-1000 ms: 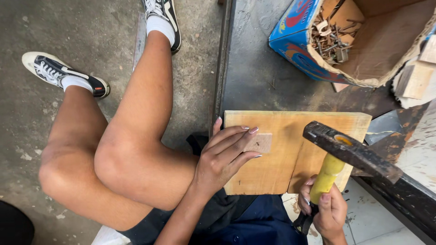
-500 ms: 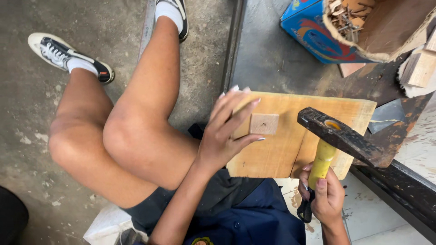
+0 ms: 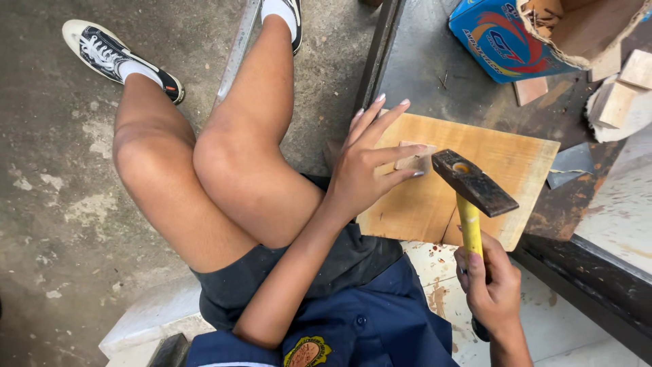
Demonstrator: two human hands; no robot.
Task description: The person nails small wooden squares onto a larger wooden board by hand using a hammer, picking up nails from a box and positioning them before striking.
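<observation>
A pale wooden board (image 3: 506,156) lies flat on a dark metal surface. On it sits a small square wood block (image 3: 415,162), pinched between the fingers of my left hand (image 3: 367,163), which reaches across my raised knees. My right hand (image 3: 490,282) grips the yellow handle of a hammer (image 3: 472,187). Its dark steel head hovers just to the right of the block, close to my left fingertips.
A blue cardboard box (image 3: 499,41) with a torn brown flap stands at the back right. Loose wood offcuts (image 3: 621,92) lie at the right edge. A dark metal beam (image 3: 584,272) runs along the lower right. My bare legs and sneakers (image 3: 112,54) stretch over the concrete floor.
The hammer head has swung left and down toward the small block. My left hand has stayed on the block, its fingers now spread wider. The camera has shifted slightly.
</observation>
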